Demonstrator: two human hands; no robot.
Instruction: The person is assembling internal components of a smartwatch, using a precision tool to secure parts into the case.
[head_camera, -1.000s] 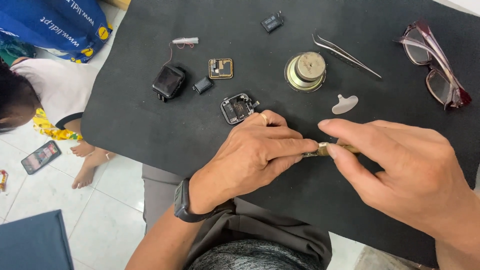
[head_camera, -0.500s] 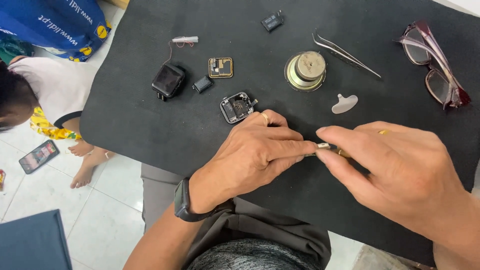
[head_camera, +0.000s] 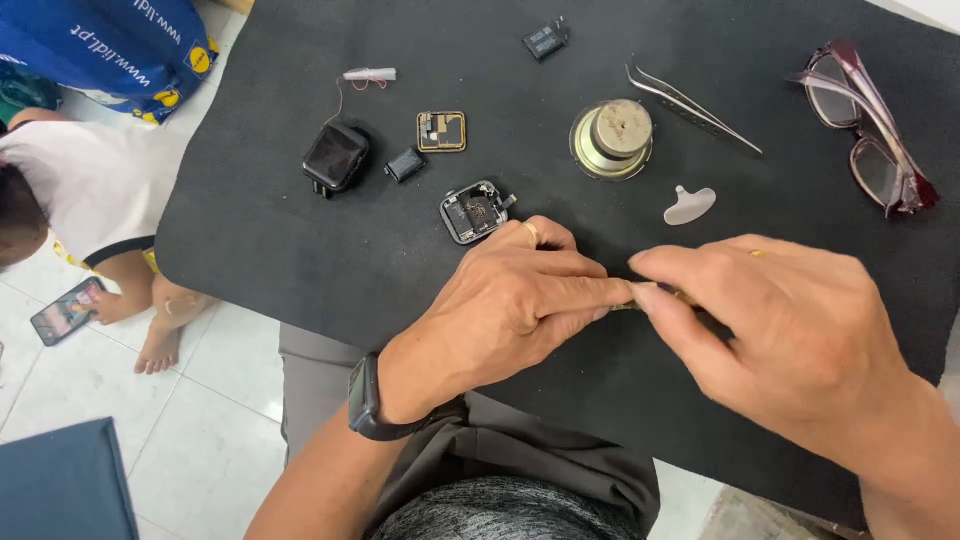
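- Small brass-coloured part (head_camera: 628, 303): one, pinched between my left hand (head_camera: 510, 305) and right hand (head_camera: 790, 335), fingertips meeting over the black mat (head_camera: 250, 240).
- One opened watch case (head_camera: 474, 212) just beside my left knuckles.
- One pair of tweezers (head_camera: 693, 107), one pair of glasses (head_camera: 868, 120).

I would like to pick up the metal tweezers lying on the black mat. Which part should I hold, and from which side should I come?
Probably best from above: pinch the two flat arms of the tweezers near the middle. They lie flat and slanted on the black mat, the fine tips toward the glasses, the joined end beside the round metal part.
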